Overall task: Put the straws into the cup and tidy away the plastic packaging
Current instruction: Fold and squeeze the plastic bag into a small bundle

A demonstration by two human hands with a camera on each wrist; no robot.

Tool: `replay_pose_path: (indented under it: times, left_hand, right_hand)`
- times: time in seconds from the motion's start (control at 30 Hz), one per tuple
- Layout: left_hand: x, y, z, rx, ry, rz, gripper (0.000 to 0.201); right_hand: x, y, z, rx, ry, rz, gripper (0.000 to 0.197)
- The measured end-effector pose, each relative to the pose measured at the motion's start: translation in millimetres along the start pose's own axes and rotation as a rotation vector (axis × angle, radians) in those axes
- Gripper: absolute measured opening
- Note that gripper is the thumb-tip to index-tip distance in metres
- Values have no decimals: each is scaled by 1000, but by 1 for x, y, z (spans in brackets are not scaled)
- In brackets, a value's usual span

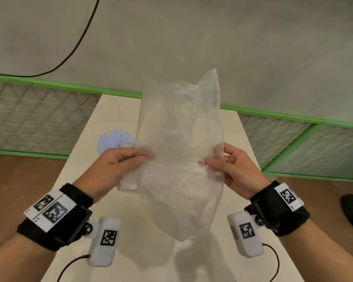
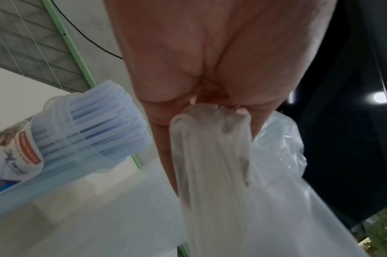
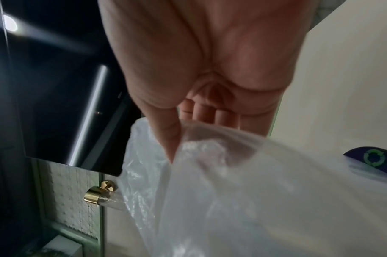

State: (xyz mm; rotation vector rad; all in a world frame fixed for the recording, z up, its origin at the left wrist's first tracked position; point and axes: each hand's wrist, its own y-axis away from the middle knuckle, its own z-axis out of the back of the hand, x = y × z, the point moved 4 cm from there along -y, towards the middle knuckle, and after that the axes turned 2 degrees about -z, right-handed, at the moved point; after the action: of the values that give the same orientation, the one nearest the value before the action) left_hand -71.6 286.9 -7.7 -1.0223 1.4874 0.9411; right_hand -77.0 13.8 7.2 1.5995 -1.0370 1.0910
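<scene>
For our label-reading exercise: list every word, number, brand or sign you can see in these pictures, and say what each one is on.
Red band on the cup label: white lettering, too blurred to read.
Dark script under it: unreadable.
Green circular-arrows recycling sign, no words, on a dark patch behind the plastic bag.
Wrist bands: black-and-white square code markers, no letters.

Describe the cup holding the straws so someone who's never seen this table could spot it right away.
Start at the pale table in front of the green-framed fence. On its far left side, just beyond the left hand, stands the cup. It alone bristles with pale blue straws and has a printed label.
</scene>
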Motion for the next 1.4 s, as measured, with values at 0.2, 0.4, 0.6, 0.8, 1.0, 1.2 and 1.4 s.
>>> replay_pose_path:
  times: [0.2, 0.4, 0.6, 0.8, 1.0, 1.2, 1.4]
  left_hand:
    - [-8, 4, 1, -68, 17, -3, 31]
    - [-18, 4, 10, -121, 42, -53, 36]
    - [-39, 5, 14, -144, 42, -161, 45]
    - [-50, 6, 18, -143, 7, -253, 51]
    - [-56, 9, 24, -201, -51, -193, 64]
    - [-74, 16, 22, -162, -45, -241, 23]
    - [-70, 29, 37, -271, 43, -213, 14]
  right_hand:
    - [-1, -3, 6, -77, -10, 49, 69]
    - [12, -3, 9, -21, 38, 119, 52]
    - [26, -9, 8, -68, 25, 111, 66]
    - [39, -12, -1, -73, 51, 147, 26]
    - [51, -4, -19, 34, -24, 141, 25]
    - [61, -2, -22, 250, 0, 168, 40]
    - [75, 2, -23, 91, -18, 319, 25]
